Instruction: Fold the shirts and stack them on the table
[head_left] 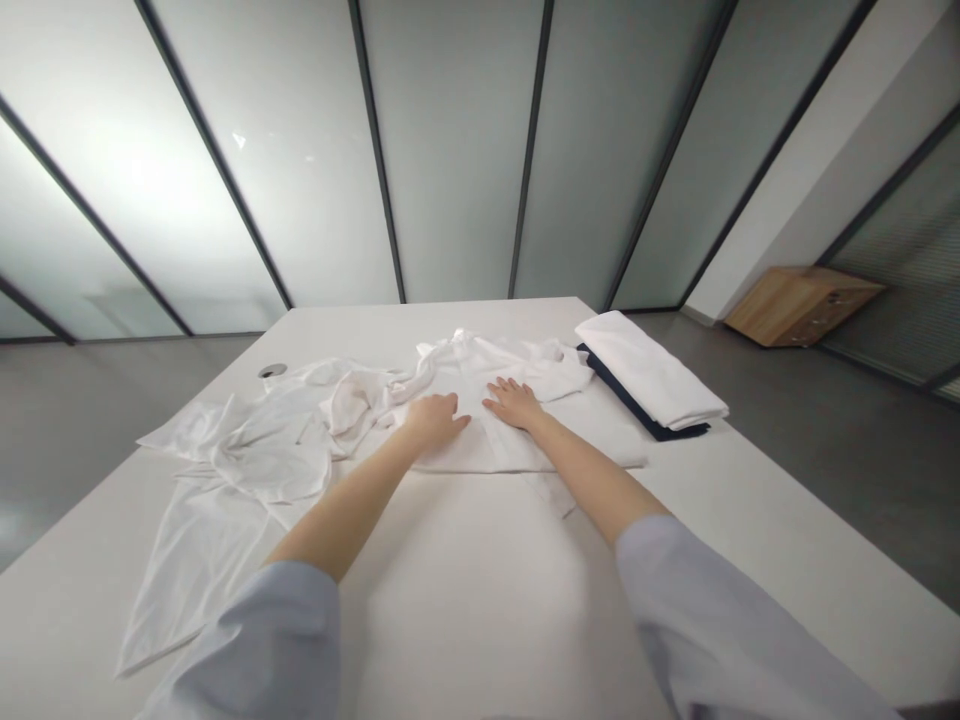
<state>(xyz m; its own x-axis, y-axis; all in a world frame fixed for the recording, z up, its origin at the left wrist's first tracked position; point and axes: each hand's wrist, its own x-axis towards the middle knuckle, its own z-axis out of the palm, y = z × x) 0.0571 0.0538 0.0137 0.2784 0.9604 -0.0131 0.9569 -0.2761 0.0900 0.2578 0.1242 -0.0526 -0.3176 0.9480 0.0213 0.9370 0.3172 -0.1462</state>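
Note:
A white garment that looks like a shirt lies partly flat across the middle of the table, its far part bunched into loose folds. On its left portion rests my left hand, thumb stretched out to the right and apart from the index finger; the other fingers are partly hidden. My right hand presses flat on the cloth just to the right, fingers spread. Neither hand grips anything that I can see. More thin white fabric lies crumpled to the left, one long piece trailing toward the near left side.
Toward the right edge of the white table, a folded white cloth lies on a dark navy folded cloth. A round cable grommet sits at the far left. Beyond stand frosted glass panels and a wooden cabinet.

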